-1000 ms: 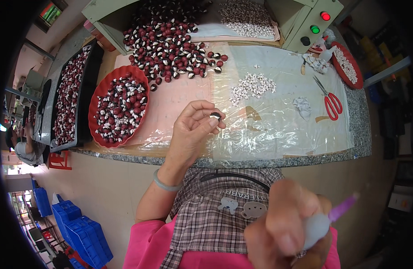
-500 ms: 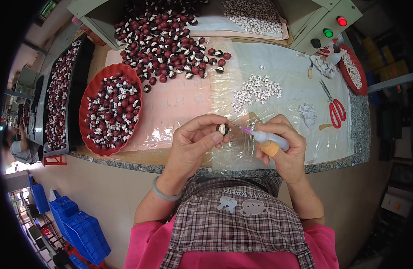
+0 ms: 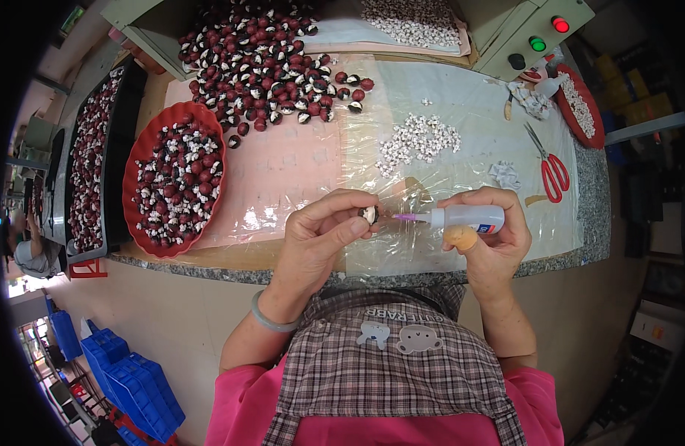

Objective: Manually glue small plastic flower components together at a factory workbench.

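Now glue bottle (image 3: 469, 218) nozzle reaches bead (image 3: 369, 215)

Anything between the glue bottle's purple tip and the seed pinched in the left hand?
Nothing visible. The left hand pinches the seed with its white face toward the right hand, which holds the glue bottle. The purple tip points straight at the seed across a short open gap.

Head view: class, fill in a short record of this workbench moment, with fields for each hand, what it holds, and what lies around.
Left hand: pinches a small dark bead
Right hand: holds a white squeeze bottle, nozzle pointing at the bead
Left of hands: red oval tray of dark and white pieces
Behind: loose white bits
Right: red scissors
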`<control>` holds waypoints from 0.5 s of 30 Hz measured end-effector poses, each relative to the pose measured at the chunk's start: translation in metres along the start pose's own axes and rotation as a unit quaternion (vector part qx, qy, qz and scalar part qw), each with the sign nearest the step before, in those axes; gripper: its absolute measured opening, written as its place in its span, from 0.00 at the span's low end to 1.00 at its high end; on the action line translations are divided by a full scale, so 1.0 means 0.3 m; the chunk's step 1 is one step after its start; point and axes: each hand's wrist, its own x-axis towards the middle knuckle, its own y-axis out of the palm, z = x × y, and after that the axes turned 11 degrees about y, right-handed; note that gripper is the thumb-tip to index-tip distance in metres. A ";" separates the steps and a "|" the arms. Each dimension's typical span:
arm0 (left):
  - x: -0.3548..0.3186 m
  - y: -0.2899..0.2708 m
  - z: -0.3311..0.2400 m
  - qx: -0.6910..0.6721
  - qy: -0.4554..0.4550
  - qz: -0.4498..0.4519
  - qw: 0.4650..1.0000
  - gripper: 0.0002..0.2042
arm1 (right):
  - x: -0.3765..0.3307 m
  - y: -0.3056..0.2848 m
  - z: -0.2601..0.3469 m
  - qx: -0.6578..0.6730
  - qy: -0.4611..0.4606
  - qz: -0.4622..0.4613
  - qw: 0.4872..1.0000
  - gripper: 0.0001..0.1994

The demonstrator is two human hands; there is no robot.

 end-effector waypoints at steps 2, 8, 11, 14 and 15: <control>-0.003 0.002 0.002 0.002 -0.002 -0.001 1.000 0.14 | -0.010 -0.002 0.005 -0.005 -0.005 0.004 1.000 0.19; -0.004 0.003 0.008 -0.002 -0.003 -0.002 1.000 0.14 | -0.019 0.002 0.014 -0.126 -0.069 0.004 0.990 0.20; -0.006 -0.001 0.009 0.000 -0.007 0.001 1.000 0.14 | -0.018 0.002 0.012 -0.171 -0.094 0.007 0.981 0.20; -0.004 -0.002 0.013 0.000 -0.013 -0.002 1.000 0.14 | -0.013 0.000 0.006 -0.185 -0.111 0.009 0.976 0.20; -0.004 -0.004 0.016 -0.001 -0.014 -0.003 1.000 0.15 | -0.011 -0.001 0.002 -0.188 -0.120 0.009 0.975 0.20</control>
